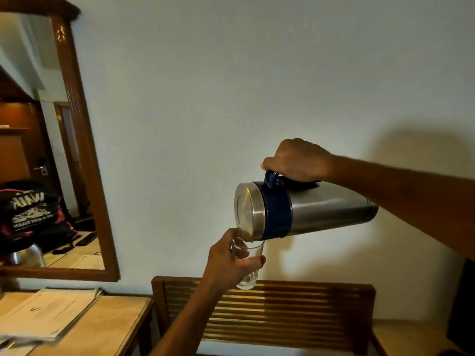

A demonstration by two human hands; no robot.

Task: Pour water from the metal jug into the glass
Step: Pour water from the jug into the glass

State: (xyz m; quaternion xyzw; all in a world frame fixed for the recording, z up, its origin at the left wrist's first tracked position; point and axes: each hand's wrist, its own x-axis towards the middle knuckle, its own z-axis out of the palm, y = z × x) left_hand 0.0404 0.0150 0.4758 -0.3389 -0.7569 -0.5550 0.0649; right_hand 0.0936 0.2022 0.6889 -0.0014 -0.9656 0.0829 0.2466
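A steel jug (321, 211) with a dark blue collar and blue handle lies tipped almost flat in the air, its lid end to the left. My right hand (298, 160) grips the handle on top. The jug's spout edge rests just over the rim of a clear glass (250, 268), held up in the air by my left hand (228, 263), whose fingers wrap its middle. A little water shows at the bottom of the glass. The stream itself is hard to make out.
Below the glass stands a slatted wooden rack (282, 312) against the pale wall. A wooden desk (108, 327) with a stack of papers (48, 312) is at lower left. A wood-framed mirror (84, 150) hangs at left. A dark object (462, 304) sits at the right edge.
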